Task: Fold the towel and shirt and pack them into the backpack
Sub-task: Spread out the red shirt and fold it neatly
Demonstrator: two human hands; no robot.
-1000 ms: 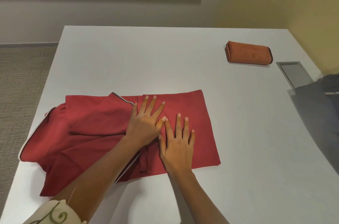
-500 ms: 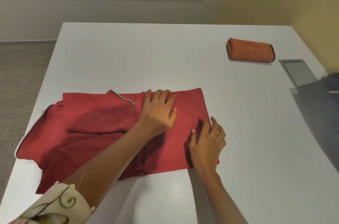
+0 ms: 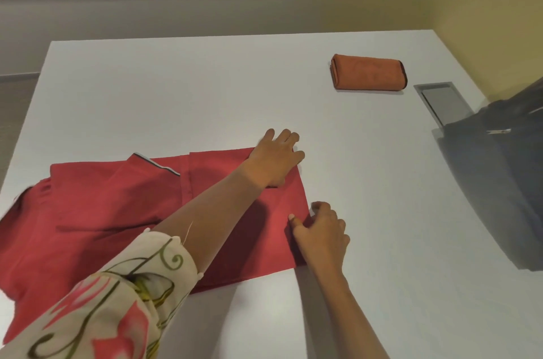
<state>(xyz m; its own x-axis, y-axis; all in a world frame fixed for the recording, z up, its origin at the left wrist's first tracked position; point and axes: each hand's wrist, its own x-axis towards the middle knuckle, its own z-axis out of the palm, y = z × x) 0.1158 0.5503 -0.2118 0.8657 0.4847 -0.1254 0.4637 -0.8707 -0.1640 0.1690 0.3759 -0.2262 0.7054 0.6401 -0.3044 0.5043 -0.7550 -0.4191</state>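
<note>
White table [image 3: 176,94], red shirt [image 3: 102,211] lengthwise left-right

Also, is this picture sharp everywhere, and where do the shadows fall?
Head view: the patterned sleeve at the bottom left is blurred and the dark backpack at the right edge is soft. Head view: the left forearm casts a soft shadow on the red shirt; the orange towel looks sharp; the white table shows no strong glare.

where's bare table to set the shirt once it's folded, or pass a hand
The widest bare patch of table runs from the far edge to the shirt, left of the towel. A narrower strip lies between shirt and backpack. Crowded: near left, under shirt and arms; far right, with towel, hatch and backpack.
</note>
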